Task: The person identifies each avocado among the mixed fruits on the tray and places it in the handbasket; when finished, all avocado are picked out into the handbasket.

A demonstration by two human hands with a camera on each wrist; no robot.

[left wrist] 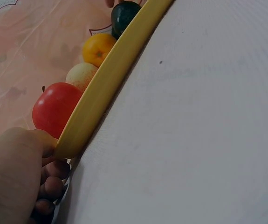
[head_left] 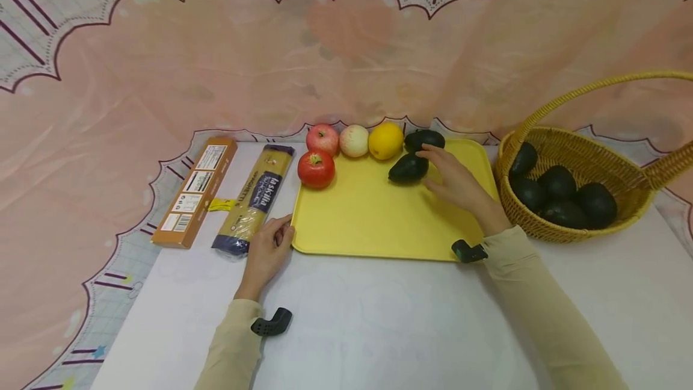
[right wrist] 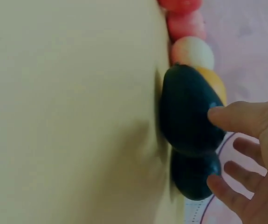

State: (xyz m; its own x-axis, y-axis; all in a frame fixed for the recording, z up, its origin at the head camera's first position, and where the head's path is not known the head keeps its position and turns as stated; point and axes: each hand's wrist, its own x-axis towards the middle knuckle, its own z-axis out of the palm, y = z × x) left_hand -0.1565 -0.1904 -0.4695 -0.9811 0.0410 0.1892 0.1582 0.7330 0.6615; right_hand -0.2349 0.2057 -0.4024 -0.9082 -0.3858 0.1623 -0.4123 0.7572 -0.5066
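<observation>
The near avocado (head_left: 408, 170) lies toward the yellow tray (head_left: 357, 221)'s far edge, with open room on its near side. My right hand (head_left: 459, 184) is at its right, fingers spread; whether they touch, I cannot tell. My left hand (head_left: 266, 257) pinches the tray's near left corner.

Room over tray (head_left: 357, 215); basket (head_left: 592, 160) seemingly obstructive

The basket (head_left: 522, 220) is rough wicker, the spaghetti packet (head_left: 255, 197) glossy film, the tray (head_left: 357, 215) perhaps smooth plastic.
</observation>
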